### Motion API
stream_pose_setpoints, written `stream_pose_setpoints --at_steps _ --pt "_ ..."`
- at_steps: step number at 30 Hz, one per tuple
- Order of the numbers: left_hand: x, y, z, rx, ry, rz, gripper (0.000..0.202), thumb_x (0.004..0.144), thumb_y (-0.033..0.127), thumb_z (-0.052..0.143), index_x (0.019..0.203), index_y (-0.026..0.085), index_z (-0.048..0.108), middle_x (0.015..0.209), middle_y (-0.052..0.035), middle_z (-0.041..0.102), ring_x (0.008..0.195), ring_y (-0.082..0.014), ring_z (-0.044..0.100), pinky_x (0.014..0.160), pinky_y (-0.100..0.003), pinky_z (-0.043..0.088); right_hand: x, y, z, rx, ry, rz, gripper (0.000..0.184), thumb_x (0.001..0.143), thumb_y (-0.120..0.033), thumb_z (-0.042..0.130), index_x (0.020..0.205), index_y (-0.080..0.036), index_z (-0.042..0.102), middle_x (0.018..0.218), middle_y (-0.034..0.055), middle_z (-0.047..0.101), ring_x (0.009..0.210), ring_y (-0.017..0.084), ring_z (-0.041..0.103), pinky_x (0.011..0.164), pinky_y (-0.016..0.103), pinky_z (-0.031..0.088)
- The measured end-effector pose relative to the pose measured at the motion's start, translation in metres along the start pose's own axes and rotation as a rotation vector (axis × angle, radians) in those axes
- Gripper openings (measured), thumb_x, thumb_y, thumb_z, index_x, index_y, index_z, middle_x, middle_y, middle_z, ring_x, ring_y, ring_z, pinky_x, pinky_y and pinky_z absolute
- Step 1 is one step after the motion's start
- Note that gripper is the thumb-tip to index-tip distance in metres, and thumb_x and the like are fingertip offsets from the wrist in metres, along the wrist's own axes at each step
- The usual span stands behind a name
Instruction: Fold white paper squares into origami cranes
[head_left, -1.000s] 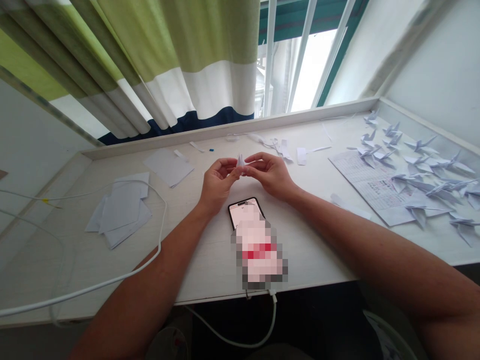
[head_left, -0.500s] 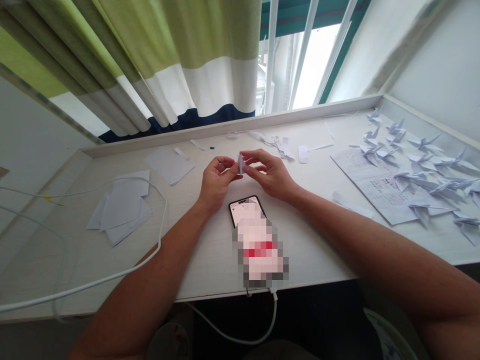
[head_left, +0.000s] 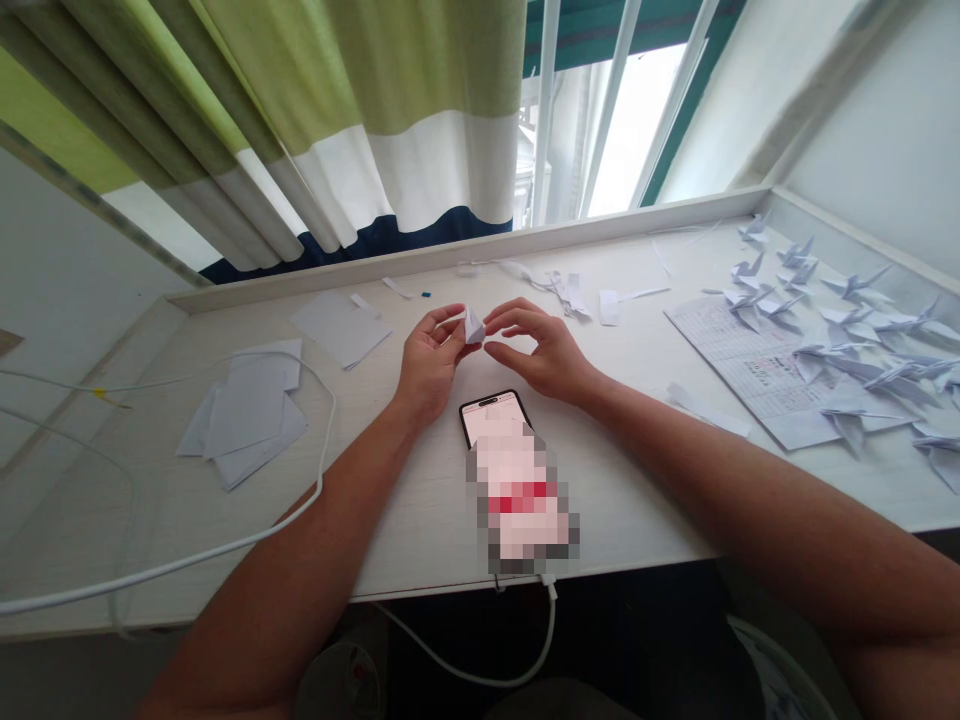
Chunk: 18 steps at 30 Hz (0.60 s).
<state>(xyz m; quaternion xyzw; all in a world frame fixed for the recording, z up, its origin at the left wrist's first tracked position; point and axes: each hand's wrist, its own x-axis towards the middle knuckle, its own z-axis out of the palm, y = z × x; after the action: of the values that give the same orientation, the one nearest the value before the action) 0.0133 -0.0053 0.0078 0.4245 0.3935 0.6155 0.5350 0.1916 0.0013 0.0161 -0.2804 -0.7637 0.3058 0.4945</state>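
Folded paper piece (head_left: 473, 326), held up off the desk (head_left: 420, 520), pinched in left hand (head_left: 433, 362) fingertips, right hand (head_left: 541, 352) fingers open, just beside it, not touching, phone (head_left: 491, 415) lying below both hands

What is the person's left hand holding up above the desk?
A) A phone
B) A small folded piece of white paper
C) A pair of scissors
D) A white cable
B. The left hand grips the small folded white paper at its fingertips, while the phone lies on the desk below.
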Motion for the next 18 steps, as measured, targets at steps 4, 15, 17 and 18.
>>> stream_pose_setpoints --at_steps 4,15,17,18 --pt "-0.0009 -0.0001 0.002 -0.044 0.031 -0.02 0.032 0.079 0.024 0.085 0.106 0.022 0.068 0.09 -0.0012 0.073 0.083 -0.0145 0.072 0.078 -0.027 0.059 -0.0002 0.0052 0.0004 -0.212 -0.057 -0.156 0.009 0.092 -0.018 0.069 0.096 -0.025 0.074 0.109 0.0062 0.069 0.106 0.024 0.063 0.094 0.046 0.054" --pt "-0.0066 0.0082 0.0061 -0.121 -0.072 -0.062 0.035 0.079 0.044 0.085 0.082 0.02 0.06 0.086 -0.0003 0.072 0.082 -0.014 0.071 0.079 -0.028 0.058 0.0015 0.0064 -0.0044 -0.436 0.068 -0.376 0.016 0.1 -0.019 0.063 0.103 -0.03 0.074 0.111 0.0042 0.07 0.103 0.022 0.064 0.089 0.04 0.055" --pt "-0.0077 0.0083 0.0059 -0.069 -0.091 -0.076 0.035 0.079 0.046 0.085 0.08 0.018 0.064 0.087 -0.0016 0.072 0.084 -0.0142 0.07 0.082 -0.029 0.058 0.0019 0.0065 -0.006 -0.462 0.086 -0.381 0.016 0.1 -0.019 0.063 0.104 -0.029 0.074 0.111 0.0047 0.071 0.101 0.021 0.064 0.087 0.039 0.054" --pt "-0.0081 0.0081 0.0057 -0.039 -0.093 -0.068 0.034 0.077 0.045 0.086 0.081 0.017 0.066 0.088 -0.0018 0.072 0.085 -0.0142 0.07 0.083 -0.03 0.058 0.0021 0.0066 -0.0065 -0.473 0.09 -0.382 0.015 0.1 -0.02 0.063 0.104 -0.029 0.074 0.11 0.0051 0.071 0.1 0.021 0.064 0.086 0.039 0.054"
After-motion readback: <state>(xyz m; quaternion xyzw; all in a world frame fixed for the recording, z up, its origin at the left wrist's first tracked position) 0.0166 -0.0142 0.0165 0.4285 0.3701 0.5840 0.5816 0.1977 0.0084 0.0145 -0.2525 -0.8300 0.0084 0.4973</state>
